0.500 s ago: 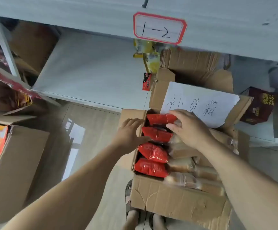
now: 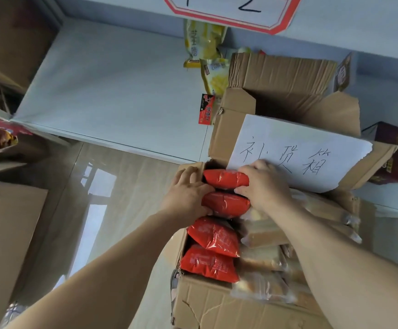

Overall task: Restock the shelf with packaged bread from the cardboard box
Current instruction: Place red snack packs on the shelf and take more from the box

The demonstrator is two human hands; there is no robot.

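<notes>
A pale shelf (image 2: 112, 91) fills the upper middle of the view, its board mostly bare; a few yellow snack packets (image 2: 201, 43) lie near its back right part under a red-bordered label (image 2: 231, 10) on the shelf above. The open cardboard box (image 2: 207, 305) stands on the floor (image 2: 122, 186) in front of the shelf's right part, its far flap raised and bearing a white sheet of handwritten paper (image 2: 300, 153). Another brown carton (image 2: 5, 233) stands at the left edge of the view.

Inside the box, four packaged breads with red ends lie stacked in a row along its left wall, their clear wrapped bodies running toward the right wall. The two nearer ones (image 2: 213, 236) and (image 2: 208, 263) lie untouched. The left hand (image 2: 186, 193) rests at the box's left wall, its fingers (image 2: 188, 173) curled against the red ends of the two far packages. The right hand (image 2: 264, 184) comes over from the right, thumb below and fingers above, closed around the farthest bread package (image 2: 225, 178), which sits in the far left corner of the box just beneath the paper. The second package (image 2: 225, 204) lies directly under it, touching both hands.
</notes>
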